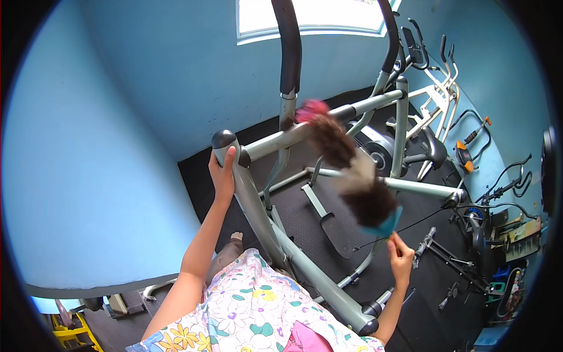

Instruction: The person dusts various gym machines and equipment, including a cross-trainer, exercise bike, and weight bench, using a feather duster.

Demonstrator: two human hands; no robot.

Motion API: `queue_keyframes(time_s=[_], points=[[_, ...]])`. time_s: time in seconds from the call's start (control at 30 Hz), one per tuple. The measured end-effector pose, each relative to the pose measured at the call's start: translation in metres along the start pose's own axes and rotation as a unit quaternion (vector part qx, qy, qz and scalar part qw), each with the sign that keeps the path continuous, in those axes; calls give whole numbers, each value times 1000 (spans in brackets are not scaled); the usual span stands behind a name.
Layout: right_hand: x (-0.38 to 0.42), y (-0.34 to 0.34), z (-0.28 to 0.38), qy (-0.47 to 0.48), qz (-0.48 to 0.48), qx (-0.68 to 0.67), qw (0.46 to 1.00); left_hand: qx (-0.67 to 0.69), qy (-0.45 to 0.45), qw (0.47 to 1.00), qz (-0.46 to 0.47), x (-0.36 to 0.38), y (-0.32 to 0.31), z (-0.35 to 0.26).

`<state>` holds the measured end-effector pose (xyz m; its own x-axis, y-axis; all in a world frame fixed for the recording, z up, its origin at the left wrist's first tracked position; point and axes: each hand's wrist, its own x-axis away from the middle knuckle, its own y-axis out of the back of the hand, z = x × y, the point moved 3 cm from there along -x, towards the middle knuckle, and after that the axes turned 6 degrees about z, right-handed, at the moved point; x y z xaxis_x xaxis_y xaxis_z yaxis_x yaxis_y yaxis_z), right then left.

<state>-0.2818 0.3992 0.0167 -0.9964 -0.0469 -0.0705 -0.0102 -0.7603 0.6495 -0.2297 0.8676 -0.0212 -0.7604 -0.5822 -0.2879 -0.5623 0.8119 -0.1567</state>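
Observation:
My right hand (401,258) grips the thin handle of a feather duster (365,202). The duster has dark brown and cream feathers, a blue part near my hand and a pink tip. It is blurred by motion, and its far end overlaps the upper crossbar (275,142) of a grey elliptical machine. My left hand (223,176) is wrapped round the machine's near upright post (251,202), just below its black rounded cap (224,139). Beyond the crossbar rises a handlebar (290,53) with a worn dark grip.
A black foot pedal (336,234) hangs inside the machine's frame. White exercise equipment (437,102) and an exercise bike seat (434,146) stand farther right. A folded metal stand (448,258) lies on the black mat floor. The blue wall (117,176) curves close on my left.

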Motion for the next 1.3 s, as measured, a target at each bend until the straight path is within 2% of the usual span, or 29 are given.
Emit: queue_keyframes(time_s=[0.07,0.17,0.23,0.3,0.37,0.4,0.5,0.57,0.63,0.7,0.77,0.83,0.87,0.9,0.97,1.0,1.03,1.1,1.17,1.23,1.3], points=[[-4,6,-3,-19,-18,27,999,9,17,1000,-1,3,1,0],[-9,9,-1,7,-10,28,1000,24,25,999,-11,4,-3,-6],[-16,11,-5,29,52,6,998,-8,36,999,-18,5,1,0],[-33,12,-24,28,36,16,999,6,35,999,-13,3,2,4],[-55,15,-46,22,-26,0,999,-26,6,1000,-17,1,4,7],[-63,20,-46,19,-35,6,999,-1,23,1000,-17,3,-1,2],[-82,22,-58,-9,-35,31,999,28,40,999,1,5,-4,-3],[-99,27,-82,44,-1,-16,999,45,40,998,-7,5,-8,-10],[-117,31,-90,45,-25,-5,999,51,47,998,-9,6,-11,-14],[-138,33,-111,-4,-96,-13,995,53,58,997,-10,8,-14,-14],[-148,39,-127,-18,-97,-3,995,51,66,996,-23,9,-13,-13],[-153,42,-120,184,-87,-2,979,46,66,997,-12,8,-9,-11],[-153,47,-123,133,-47,35,989,48,61,997,-8,7,-9,-10],[-159,47,-128,135,-50,35,989,49,58,997,-4,7,-10,-11],[-174,41,-151,76,-122,35,989,50,63,997,-3,7,-13,-13],[-183,40,-153,17,-150,-11,988,48,60,997,-13,7,-13,-12],[-188,39,-153,3,-163,-43,986,45,57,997,-24,8,-11,-11],[-184,37,-141,-35,-134,-128,982,43,58,997,-7,8,-10,-11],[-193,33,-178,12,-127,-37,991,45,55,997,6,7,-10,-12],[-190,23,-171,11,-151,-44,988,40,52,998,1,7,-10,-11],[-181,20,-156,-99,-139,-170,971,38,60,997,-17,9,-11,-11]])
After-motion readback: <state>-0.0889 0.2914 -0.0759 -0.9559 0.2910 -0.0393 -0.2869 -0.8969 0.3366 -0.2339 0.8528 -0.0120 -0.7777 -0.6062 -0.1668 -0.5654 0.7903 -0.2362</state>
